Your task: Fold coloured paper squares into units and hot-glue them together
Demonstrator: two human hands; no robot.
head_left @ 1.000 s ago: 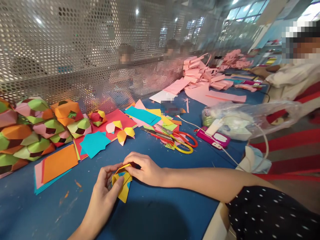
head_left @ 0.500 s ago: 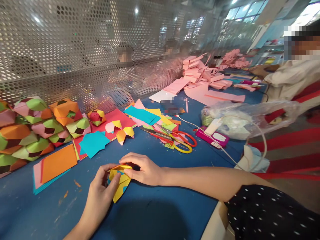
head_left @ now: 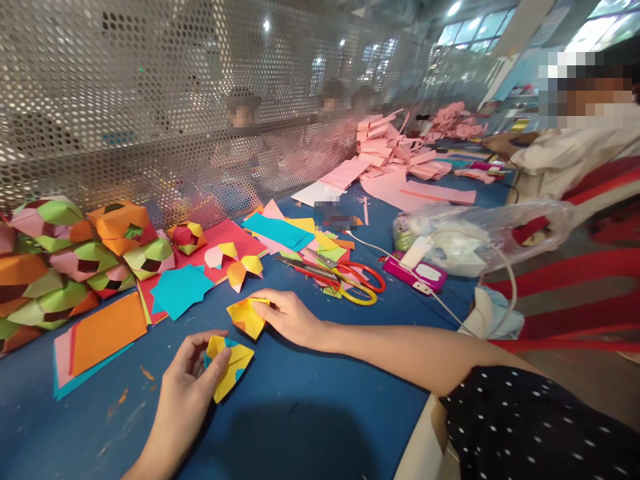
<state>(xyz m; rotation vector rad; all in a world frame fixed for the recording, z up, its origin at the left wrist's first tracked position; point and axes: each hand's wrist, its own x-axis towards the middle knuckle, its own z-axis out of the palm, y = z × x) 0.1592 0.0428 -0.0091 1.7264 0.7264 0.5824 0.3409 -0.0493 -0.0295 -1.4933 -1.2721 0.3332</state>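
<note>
My left hand (head_left: 193, 383) pinches a folded yellow and blue paper piece (head_left: 235, 377) between thumb and fingers, just above the blue tabletop. A second folded paper piece, yellow with some orange (head_left: 246, 319), is gripped at its right edge by my right hand (head_left: 290, 320). The two pieces are apart, the right one farther up the table. Beyond my right hand lie small yellow, orange and pink folded pieces (head_left: 244, 271) on red paper. A fan of blue paper sheets (head_left: 181, 292) rests beside them.
Assembled paper balls (head_left: 65, 260) are stacked at the left, near a pile of orange sheets (head_left: 107, 333). Scissors (head_left: 363, 293) lie on scraps in the middle. A magenta power strip (head_left: 415, 272), plastic bag (head_left: 470, 233) and pink paper strips (head_left: 385, 147) stand beyond. Another person sits at right.
The two folded pieces were together between my hands and are now apart. My right hand has moved away with the yellow-orange one; my left keeps the yellow and blue one.
</note>
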